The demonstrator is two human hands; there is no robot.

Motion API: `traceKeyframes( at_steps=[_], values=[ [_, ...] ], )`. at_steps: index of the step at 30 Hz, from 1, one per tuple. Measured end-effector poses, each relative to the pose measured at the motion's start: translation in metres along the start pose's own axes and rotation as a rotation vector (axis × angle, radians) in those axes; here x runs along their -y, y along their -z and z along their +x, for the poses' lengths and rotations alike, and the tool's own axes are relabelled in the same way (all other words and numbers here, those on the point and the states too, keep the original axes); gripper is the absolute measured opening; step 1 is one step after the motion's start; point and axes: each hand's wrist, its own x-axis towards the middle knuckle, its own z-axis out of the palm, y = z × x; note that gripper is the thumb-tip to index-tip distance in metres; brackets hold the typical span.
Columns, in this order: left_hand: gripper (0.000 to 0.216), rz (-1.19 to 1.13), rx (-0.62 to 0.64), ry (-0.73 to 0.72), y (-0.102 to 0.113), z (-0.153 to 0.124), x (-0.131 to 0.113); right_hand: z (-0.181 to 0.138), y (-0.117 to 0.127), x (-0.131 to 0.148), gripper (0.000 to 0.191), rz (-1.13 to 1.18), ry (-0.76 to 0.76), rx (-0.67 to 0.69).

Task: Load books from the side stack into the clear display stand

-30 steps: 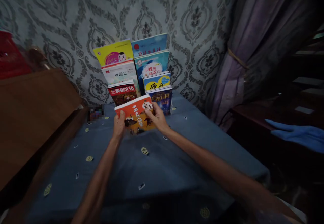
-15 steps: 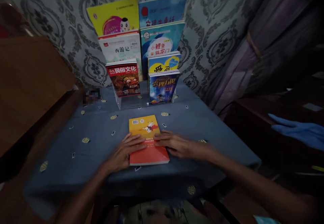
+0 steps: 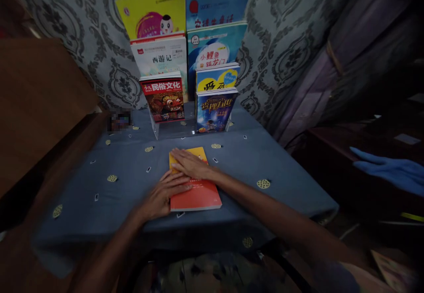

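Observation:
A book with a yellow and orange-red cover (image 3: pixel 198 198) lies flat on the table, its barcode side up. Across its left edge rests my left hand (image 3: pixel 168 191), fingers stretched flat over the middle of the cover. My right hand (image 3: pixel 190 164) reaches over the yellow upper part, palm down and fingers extended toward the upper left corner. It hides the barcode and most of the picture there. The two hands lie close together, and neither has its fingers wrapped around the book.
Behind the book, a clear stand (image 3: pixel 172 131) holds several upright books in two columns, among them a red-topped book (image 3: pixel 164 100) and a dark blue one (image 3: pixel 215 112). A patterned blue cloth (image 3: pixel 126 204) covers the table. A blue glove (image 3: pixel 391 171) is at the right.
My right hand has moved from the book's right edge up and left across its yellow part. My left hand and the book stay nearly in place, while the view has shifted slightly.

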Motion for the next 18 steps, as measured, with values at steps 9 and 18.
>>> traceKeyframes(
  at_steps=[9, 18],
  values=[
    [0.062, 0.072, 0.084, -0.025, 0.002, -0.002, 0.006, -0.029, 0.009, -0.036, 0.061, -0.178, -0.171, -0.058],
    [0.078, 0.268, 0.208, 0.019, 0.015, -0.024, -0.032, -0.030, 0.006, -0.033, 0.062, -0.131, -0.203, -0.108]
  ],
)
